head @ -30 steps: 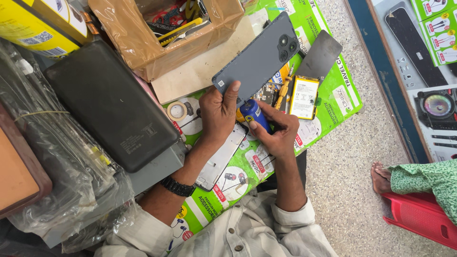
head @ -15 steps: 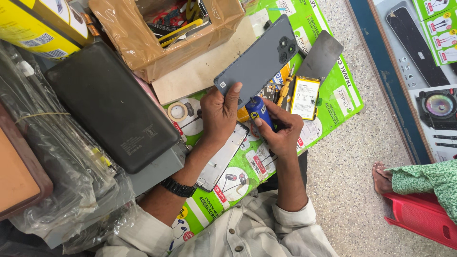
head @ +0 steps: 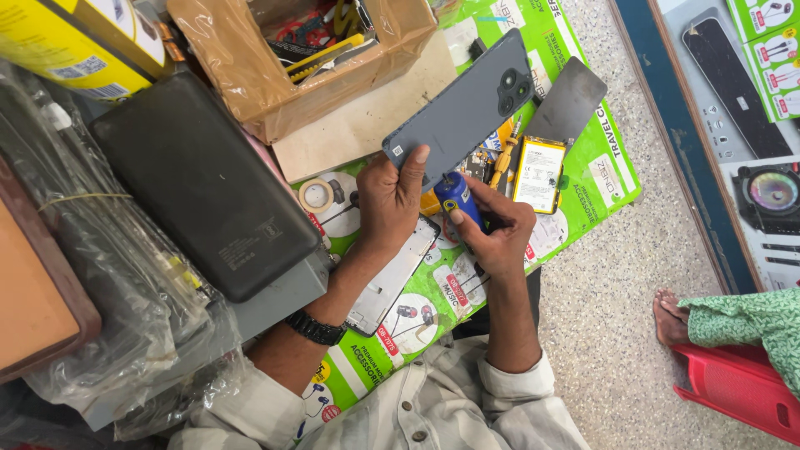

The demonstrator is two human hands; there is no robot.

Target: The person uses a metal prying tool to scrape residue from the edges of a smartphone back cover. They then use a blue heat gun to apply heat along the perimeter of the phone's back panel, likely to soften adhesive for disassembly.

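While the left hand [head: 398, 196] grips and tilts up a grey phone back cover [head: 463, 110], the right hand [head: 493, 232] clasps a blue-handled screwdriver [head: 457, 197] beneath it, over the green-matted table [head: 612, 158].

a yellow package [head: 71, 46] with a white label is seen at the upper left of the frame. a brown cardboard box [head: 275, 75] wrapped in tape is set at the upper middle. a green printed sheet [head: 583, 167] with white round pictures is spread across the middle. a small white sticker [head: 397, 151] is seen on the grey phone back cover. printed posters [head: 750, 100] are laid at the upper right.
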